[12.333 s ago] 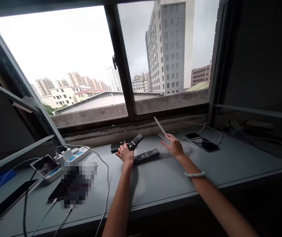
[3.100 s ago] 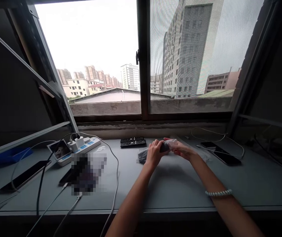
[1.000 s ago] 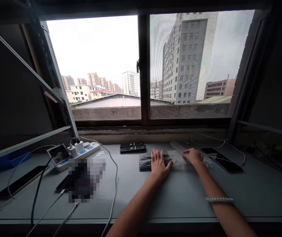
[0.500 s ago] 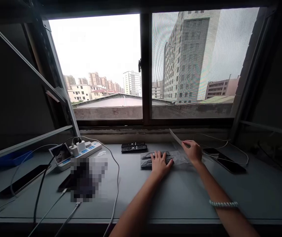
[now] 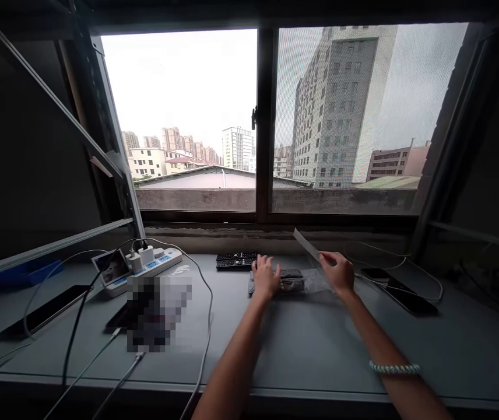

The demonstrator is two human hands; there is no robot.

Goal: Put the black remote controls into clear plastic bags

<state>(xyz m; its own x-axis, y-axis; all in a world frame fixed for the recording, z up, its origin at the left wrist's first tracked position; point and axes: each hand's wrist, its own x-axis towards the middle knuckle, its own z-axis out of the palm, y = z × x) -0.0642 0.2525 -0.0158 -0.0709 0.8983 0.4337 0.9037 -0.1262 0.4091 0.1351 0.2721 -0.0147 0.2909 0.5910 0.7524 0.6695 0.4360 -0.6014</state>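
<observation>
Dark remote controls in a clear plastic bag lie on the desk. My left hand is over the left end of this package with its fingers spread; whether it touches cannot be made out. On the right, my right hand pinches a thin whitish strip, which sticks up and to the left from the fingers. The loose clear end of the bag lies just below that hand. Behind my left hand, two black remote controls lie side by side, partly covered by the fingers.
A power strip with plugged-in chargers stands at the left. Phones lie on both sides, one a dark phone at the right. Cables cross the left of the desk. A blue tray and a metal frame stand left.
My left hand has moved left and lifted from the middle of the bagged remotes to their left end. My right hand keeps its pinch on the strip. The view has shifted slightly.
</observation>
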